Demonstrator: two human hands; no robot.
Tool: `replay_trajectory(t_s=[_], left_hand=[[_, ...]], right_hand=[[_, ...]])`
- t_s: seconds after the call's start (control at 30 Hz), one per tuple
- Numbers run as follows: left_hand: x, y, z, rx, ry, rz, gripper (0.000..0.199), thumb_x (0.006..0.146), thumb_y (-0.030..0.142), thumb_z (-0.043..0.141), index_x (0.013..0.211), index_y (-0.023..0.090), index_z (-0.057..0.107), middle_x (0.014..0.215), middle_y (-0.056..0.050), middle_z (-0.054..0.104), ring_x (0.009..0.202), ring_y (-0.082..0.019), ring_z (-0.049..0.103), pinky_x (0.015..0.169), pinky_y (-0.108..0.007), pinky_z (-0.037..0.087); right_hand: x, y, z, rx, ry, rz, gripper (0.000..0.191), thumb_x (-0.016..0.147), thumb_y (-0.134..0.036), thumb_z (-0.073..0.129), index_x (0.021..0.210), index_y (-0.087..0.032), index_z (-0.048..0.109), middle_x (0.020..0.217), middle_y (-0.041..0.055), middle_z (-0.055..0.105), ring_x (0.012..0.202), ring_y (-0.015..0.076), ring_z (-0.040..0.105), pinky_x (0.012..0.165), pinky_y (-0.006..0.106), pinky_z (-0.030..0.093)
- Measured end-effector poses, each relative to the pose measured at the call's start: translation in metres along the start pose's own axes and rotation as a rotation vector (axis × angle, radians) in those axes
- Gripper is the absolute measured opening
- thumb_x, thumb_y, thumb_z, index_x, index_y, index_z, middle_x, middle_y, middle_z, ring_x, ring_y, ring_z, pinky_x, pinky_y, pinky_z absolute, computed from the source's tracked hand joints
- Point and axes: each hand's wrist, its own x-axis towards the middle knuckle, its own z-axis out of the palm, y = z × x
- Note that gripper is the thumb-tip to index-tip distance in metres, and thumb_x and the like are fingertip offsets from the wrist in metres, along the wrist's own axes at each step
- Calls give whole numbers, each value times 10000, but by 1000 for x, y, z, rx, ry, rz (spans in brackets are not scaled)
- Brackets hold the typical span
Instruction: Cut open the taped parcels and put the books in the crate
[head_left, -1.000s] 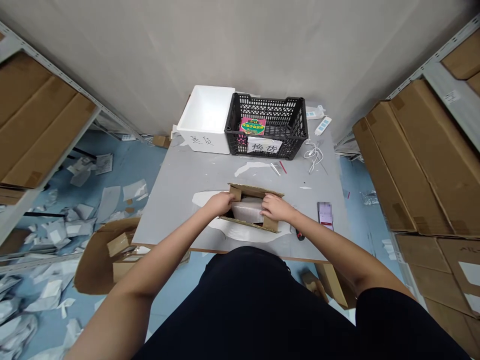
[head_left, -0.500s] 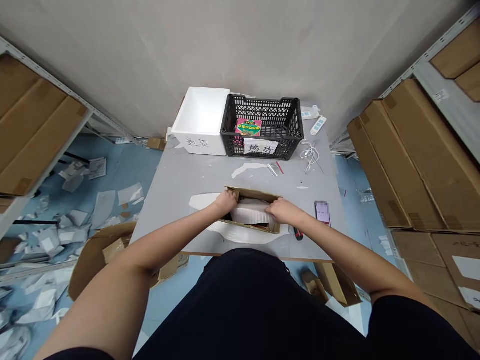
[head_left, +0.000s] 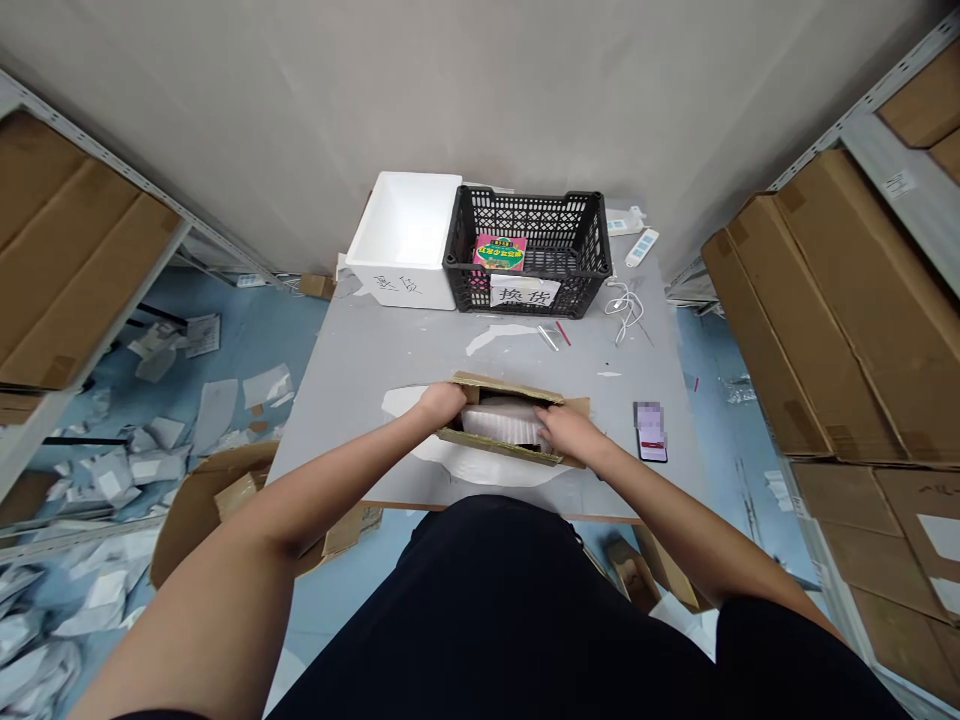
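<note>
An open cardboard box point(head_left: 496, 449) lies on the table in front of me, its long opening facing up. Inside it is an item wrapped in white foam point(head_left: 501, 421); what the wrapping covers is hidden. My left hand point(head_left: 444, 404) is closed over the left end of the box, with its fingertips out of sight inside. At the right end, my right hand point(head_left: 568, 430) grips the box edge, its fingertips reaching inside beside the wrapped item. A cardboard flap point(head_left: 580, 406) sticks out behind that hand. White sheet material point(head_left: 480, 470) is under the box.
Behind the box stand a white foam bin point(head_left: 405, 290) and a black plastic crate point(head_left: 585, 290) holding a colourful packet point(head_left: 500, 252). To the right lie a phone point(head_left: 650, 432) and a white cable point(head_left: 624, 308). Shelves with cartons point(head_left: 810, 300) flank the table; scraps litter the floor.
The flap at the box's right end now sticks outward. My right hand has turned its fingers into the opening, and the red-and-black tool beside it has gone from sight.
</note>
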Motion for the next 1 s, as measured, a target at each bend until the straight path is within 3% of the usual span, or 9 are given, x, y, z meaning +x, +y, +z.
replay_trajectory(t_s=[0.13, 0.23, 0.4, 0.57, 0.7, 0.8, 0.9, 1.0], left_hand=[[-12, -8, -3, -23, 7, 55, 113, 807, 156, 607, 826, 109, 708, 870, -173, 714, 828, -248, 678, 746, -302, 486], [-19, -13, -1, -23, 48, 113, 134, 816, 117, 573, 875, 101, 693, 888, -179, 703, 840, -248, 672, 753, -310, 477], [-18, -12, 0, 12, 77, 153, 138, 842, 106, 545, 930, 80, 649, 869, -174, 694, 820, -252, 670, 724, -315, 473], [-6, -8, -11, 10, 53, 158, 161, 843, 96, 542, 971, 92, 640, 890, -161, 706, 845, -247, 673, 733, -305, 469], [-5, -8, -14, 19, 46, 147, 146, 836, 58, 516, 879, 86, 652, 878, -172, 706, 827, -252, 675, 719, -307, 465], [-12, -11, -14, 18, 65, 138, 135, 823, 84, 542, 912, 83, 643, 871, -178, 696, 818, -264, 670, 712, -319, 461], [-19, -14, -15, -5, 122, 100, 169, 798, 142, 573, 944, 80, 633, 889, -190, 678, 820, -273, 660, 718, -329, 450], [-23, -17, -17, -80, 159, 29, 217, 865, 240, 492, 939, 103, 643, 877, -177, 676, 804, -264, 656, 720, -332, 435]], right_hand=[[4, -10, -2, 20, 42, -80, 381, 919, -345, 511, 1248, -165, 579, 1150, 175, 632, 1076, 295, 610, 879, 323, 441], [9, -17, -1, 40, -3, -97, 396, 923, -350, 507, 1258, -150, 576, 1202, 188, 617, 1097, 301, 607, 897, 336, 442], [28, -29, 7, 33, -91, -53, 468, 871, -362, 603, 1277, -131, 574, 1217, 193, 640, 1107, 306, 615, 882, 335, 465], [62, -42, 7, 7, -128, 31, 645, 794, -360, 690, 1369, -136, 499, 1316, 206, 584, 1184, 318, 579, 906, 352, 477], [82, -48, 3, 8, -200, 73, 493, 749, -279, 718, 1204, -103, 643, 1175, 200, 673, 1057, 321, 654, 838, 351, 517], [82, -51, 5, 18, -250, 71, 369, 705, -211, 736, 1053, -88, 717, 1065, 187, 718, 969, 317, 687, 819, 338, 524], [72, -53, 11, 31, -247, 38, 345, 738, -196, 702, 1070, -105, 712, 1093, 170, 715, 998, 307, 677, 837, 323, 514], [59, -51, 16, 40, -239, 27, 356, 780, -198, 663, 1131, -138, 678, 1102, 144, 715, 986, 288, 677, 801, 308, 514]])
